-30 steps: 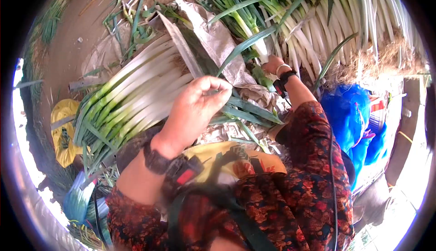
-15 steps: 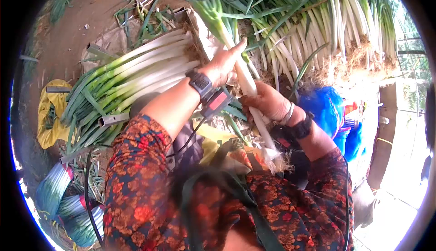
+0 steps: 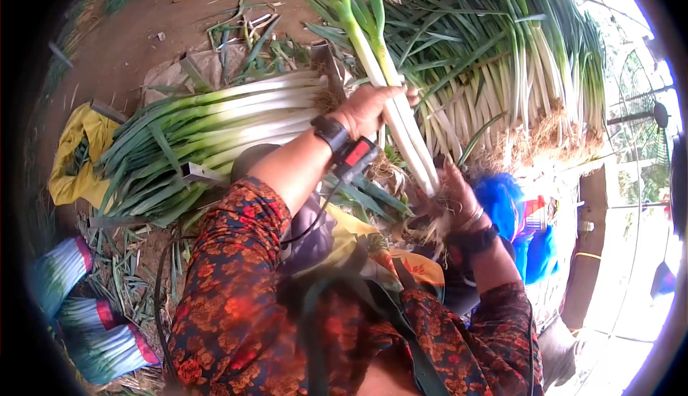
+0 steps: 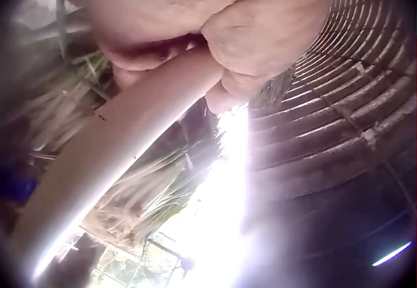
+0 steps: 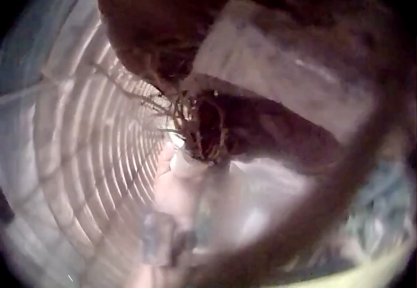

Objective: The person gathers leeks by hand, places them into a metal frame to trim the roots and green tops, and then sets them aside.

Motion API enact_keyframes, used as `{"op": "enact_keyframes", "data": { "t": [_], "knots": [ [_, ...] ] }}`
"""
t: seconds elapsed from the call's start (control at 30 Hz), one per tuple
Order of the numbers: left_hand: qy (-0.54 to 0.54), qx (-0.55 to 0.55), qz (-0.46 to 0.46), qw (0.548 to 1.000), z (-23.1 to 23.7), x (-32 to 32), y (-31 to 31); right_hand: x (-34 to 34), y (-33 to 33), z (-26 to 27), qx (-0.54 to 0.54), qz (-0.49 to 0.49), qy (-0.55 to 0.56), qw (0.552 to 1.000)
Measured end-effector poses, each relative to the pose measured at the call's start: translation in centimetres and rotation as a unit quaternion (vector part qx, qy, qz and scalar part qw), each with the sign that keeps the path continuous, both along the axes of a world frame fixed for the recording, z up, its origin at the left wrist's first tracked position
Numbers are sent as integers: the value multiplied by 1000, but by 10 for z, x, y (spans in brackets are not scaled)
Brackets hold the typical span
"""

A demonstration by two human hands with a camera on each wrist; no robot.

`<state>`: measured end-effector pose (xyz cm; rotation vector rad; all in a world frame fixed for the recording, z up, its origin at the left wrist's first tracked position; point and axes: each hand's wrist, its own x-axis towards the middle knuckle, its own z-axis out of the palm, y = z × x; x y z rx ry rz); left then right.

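Two long leeks [image 3: 399, 113] slant across the middle in the head view, leaves up and roots down. My left hand [image 3: 369, 109] grips them around the white stems; in the left wrist view its curled fingers [image 4: 228, 34] close round a thick white stem [image 4: 124, 128]. At the root end is my right hand [image 3: 461, 199], beside the brown roots [image 3: 435, 217]. The right wrist view shows dark fingers [image 5: 150, 34] next to thin roots [image 5: 202, 128], with a pale wrapping on one of them; whether they pinch the roots is unclear.
A row of leeks [image 3: 244, 113] lies at left on a metal-edged frame. A large pile of leeks [image 3: 502, 73] fills the upper right. Blue plastic [image 3: 502, 199] is right of the right hand; a yellow bag [image 3: 79, 156] and tied bundles [image 3: 93, 324] lie far left.
The left hand went from raised with nothing in it to gripping the leeks. The right hand left the pile, held the stem lower down, then moved to the root end.
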<state>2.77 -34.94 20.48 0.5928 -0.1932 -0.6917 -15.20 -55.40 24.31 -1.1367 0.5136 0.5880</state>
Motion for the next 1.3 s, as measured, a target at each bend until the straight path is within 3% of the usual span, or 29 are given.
{"op": "enact_keyframes", "data": {
  "t": [0.03,0.07,0.13,0.23,0.33,0.37,0.43,0.53,0.6,0.67,0.7,0.77,0.8,0.83,0.87,0.9,0.93,0.97,1.0,1.07,1.13,1.2,1.23,1.27,1.3],
  "knots": [
    [18,23,5,1000,-3,-7,-2,12,4,12,-109,2,-8,994],
    [27,28,-21,999,-20,-4,-9,25,-4,-4,-214,54,-152,963],
    [43,27,14,999,-24,-15,-13,33,17,18,-373,112,-130,912],
    [82,45,40,995,-30,-20,-11,32,43,17,-599,242,-210,734],
    [118,97,79,985,-30,-15,-8,20,65,7,-640,255,-224,689],
    [124,120,93,981,-28,-14,-8,13,71,6,-637,228,-226,700],
    [125,144,125,974,-9,-4,8,1,81,12,-598,214,-237,735],
    [141,47,129,981,-8,35,38,-24,91,30,-498,208,-244,806],
    [141,-22,127,982,6,43,61,-28,87,34,-372,169,-243,880],
    [81,-26,184,979,27,35,82,-11,73,23,-539,261,-330,730],
    [55,-29,226,972,42,31,95,-1,73,11,-550,232,-418,684],
    [-58,-14,310,949,67,23,135,26,93,10,-531,189,-500,657],
    [-49,-24,310,949,70,28,158,40,109,16,-505,178,-498,682],
    [-74,-59,334,938,84,18,184,63,116,4,-574,222,-554,561],
    [-158,-32,318,934,86,15,215,82,130,0,-539,201,-553,603],
    [-118,-28,340,933,99,10,235,105,147,-9,-547,182,-619,533],
    [-183,48,398,898,107,-3,258,121,167,-7,-537,188,-596,567],
    [-153,59,449,878,101,-5,274,138,186,-4,-527,191,-572,599],
    [-128,60,441,886,92,-8,296,155,201,-9,-498,209,-579,611],
    [-122,231,505,823,55,-15,335,190,226,-43,-523,240,-570,586],
    [100,380,310,866,30,-32,368,213,240,-76,-549,292,-557,551],
    [80,615,128,774,12,-46,377,236,242,-121,-627,368,-479,492],
    [111,644,138,744,-7,-40,382,239,245,-131,-668,391,-423,471],
    [-38,753,176,633,-26,-37,385,239,247,-141,-705,412,-363,448],
    [-185,824,204,494,-34,-36,379,242,252,-154,-718,400,-342,456]
  ]
}}
